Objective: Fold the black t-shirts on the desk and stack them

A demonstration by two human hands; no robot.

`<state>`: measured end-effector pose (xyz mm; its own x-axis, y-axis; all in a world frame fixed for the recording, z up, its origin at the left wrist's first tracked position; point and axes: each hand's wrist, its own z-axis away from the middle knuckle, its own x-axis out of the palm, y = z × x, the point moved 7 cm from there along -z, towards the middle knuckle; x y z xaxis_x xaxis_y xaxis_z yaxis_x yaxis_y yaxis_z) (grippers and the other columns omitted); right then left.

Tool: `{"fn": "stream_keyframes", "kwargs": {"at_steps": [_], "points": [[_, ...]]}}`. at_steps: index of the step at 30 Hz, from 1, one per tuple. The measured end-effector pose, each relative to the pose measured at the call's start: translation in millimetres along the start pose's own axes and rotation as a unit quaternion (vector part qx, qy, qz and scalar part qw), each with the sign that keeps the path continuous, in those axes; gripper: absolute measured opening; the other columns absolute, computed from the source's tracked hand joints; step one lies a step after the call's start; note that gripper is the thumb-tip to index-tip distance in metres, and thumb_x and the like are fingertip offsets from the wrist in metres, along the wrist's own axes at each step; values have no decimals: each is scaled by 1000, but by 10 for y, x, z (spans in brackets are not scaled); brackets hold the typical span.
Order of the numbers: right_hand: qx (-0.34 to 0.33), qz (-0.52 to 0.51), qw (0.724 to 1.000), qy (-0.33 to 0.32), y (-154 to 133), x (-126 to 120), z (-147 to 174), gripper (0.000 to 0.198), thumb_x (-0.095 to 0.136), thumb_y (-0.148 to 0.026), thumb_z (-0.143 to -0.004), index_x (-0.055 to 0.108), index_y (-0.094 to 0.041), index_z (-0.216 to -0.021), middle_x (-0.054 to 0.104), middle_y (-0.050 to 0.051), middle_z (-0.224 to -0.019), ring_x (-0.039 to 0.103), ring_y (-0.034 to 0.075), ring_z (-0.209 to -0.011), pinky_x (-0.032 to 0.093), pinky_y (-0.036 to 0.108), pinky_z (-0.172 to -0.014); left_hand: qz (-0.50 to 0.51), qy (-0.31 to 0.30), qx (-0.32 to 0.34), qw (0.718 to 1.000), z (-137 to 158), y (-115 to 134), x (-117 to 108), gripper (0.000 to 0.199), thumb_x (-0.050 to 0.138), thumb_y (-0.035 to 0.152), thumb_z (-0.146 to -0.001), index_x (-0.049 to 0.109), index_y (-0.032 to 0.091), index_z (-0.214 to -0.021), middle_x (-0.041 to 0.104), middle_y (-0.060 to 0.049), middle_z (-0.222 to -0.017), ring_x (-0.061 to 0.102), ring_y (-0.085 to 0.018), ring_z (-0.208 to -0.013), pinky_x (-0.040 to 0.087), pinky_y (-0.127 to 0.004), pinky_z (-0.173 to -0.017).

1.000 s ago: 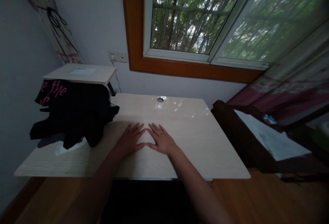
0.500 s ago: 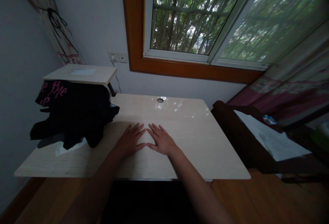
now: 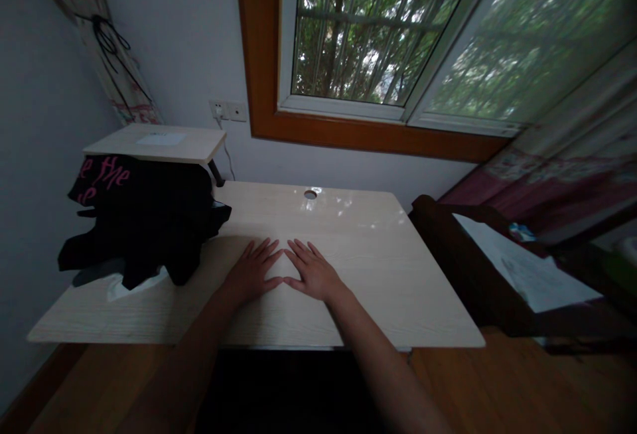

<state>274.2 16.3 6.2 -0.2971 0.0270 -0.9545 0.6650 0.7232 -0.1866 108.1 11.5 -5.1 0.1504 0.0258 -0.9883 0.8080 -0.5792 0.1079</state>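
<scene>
My left hand lies flat on the pale wooden desk, palm down with its fingers spread. Beside it my right hand rests the same way, and the thumb and index fingertips of both meet or nearly meet. Neither hand holds anything. To the left of my left hand is a heap of black clothing with pink lettering at its upper left. A bit of white cloth sticks out under the heap's front edge.
A small raised shelf with a paper on it stands at the desk's back left. Behind the desk are a wall socket and a wood-framed window. To the right, a dark piece of furniture bears a large white sheet.
</scene>
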Motion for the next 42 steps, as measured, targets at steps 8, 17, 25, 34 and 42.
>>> {"fn": "stream_keyframes", "kwargs": {"at_steps": [8,17,25,34,42], "points": [[-1,1,1000,1,-4,-2,1,79,52,-63,-95,31,-21,-159,28,13,-165,24,29,-154,21,54,-125,0,4,1,1000,0,2,-19,74,42,64,-96,26,30,-160,20,-4,-169,15,-27,-156,5,-52,-126],[2,3,1000,6,-11,-13,1,79,53,-62,-95,31,-22,-159,28,13,-165,23,28,-154,20,53,-125,0,7,4,1000,7,-13,17,74,42,64,-96,25,30,-160,21,-5,-169,14,-27,-157,4,-52,-126],[1,0,1000,3,-6,-15,1,80,54,-62,-95,30,-23,-159,28,12,-165,25,29,-153,22,54,-124,-3,8,3,1000,4,0,-1,74,43,64,-96,27,30,-160,22,-5,-169,15,-27,-156,7,-52,-126],[2,-1,1000,2,-4,-17,3,79,52,-63,-95,30,-22,-159,28,12,-165,24,29,-154,21,54,-125,-3,6,2,1000,-2,-6,4,73,40,65,-96,29,29,-159,21,-4,-169,14,-27,-156,5,-52,-126],[1,1,1000,0,-5,-5,0,79,52,-63,-95,31,-21,-159,27,13,-165,23,29,-154,20,54,-125,1,2,2,1000,2,7,-26,73,40,65,-96,29,29,-159,21,-4,-169,15,-27,-156,6,-52,-126]]}}
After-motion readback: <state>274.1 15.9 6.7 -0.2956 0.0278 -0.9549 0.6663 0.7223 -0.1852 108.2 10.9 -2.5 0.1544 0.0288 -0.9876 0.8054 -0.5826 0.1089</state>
